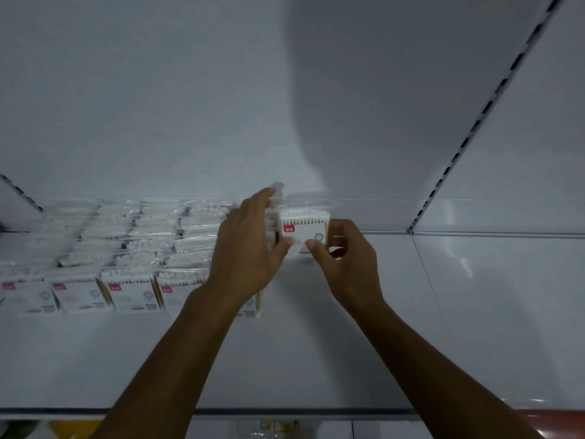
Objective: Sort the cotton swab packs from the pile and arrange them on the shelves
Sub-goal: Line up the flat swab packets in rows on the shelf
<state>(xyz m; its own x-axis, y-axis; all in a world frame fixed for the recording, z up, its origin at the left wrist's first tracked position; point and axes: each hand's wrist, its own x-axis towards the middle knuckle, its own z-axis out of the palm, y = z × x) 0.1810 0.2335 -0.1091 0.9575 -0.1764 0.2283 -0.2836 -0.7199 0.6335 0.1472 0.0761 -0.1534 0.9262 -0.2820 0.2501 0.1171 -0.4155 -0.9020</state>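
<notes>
A cotton swab pack point(304, 230), clear plastic with a white label and a small red tag, stands upright near the back of the white shelf point(316, 359). My right hand point(346, 259) pinches its lower right corner. My left hand point(248, 248) presses against its left side and against the packs behind it. Several rows of matching cotton swab packs point(126, 248) fill the shelf's left part, upright and close together, the front row showing red tags.
The white back wall point(190, 90) rises behind the packs. A slotted upright point(468, 137) runs diagonally at the right, with a shelf seam point(427, 280) below it. The shelf's front edge point(285, 413) is near the bottom; blurred goods lie beneath it.
</notes>
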